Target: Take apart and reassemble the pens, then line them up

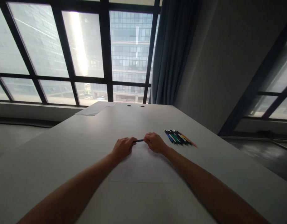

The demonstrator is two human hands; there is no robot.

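A dark pen [140, 140] lies level between my two hands, held at both ends. My left hand [123, 147] is closed on its left end, and my right hand [155, 142] grips the right end with bent fingers. Only the middle of the pen shows; its ends are hidden in the fingers. Below both hands a white sheet of paper [143, 171] lies flat on the table. To the right of my right hand, several pens [178, 137] with black, blue, green and yellow parts lie side by side in a slanted row.
The long white table [92, 199] reaches away toward the windows. At its far left edge lie some papers [93, 109]. Two dark round fittings [129, 105] are set into the far end. A blue-grey curtain [165, 56] hangs behind the table.
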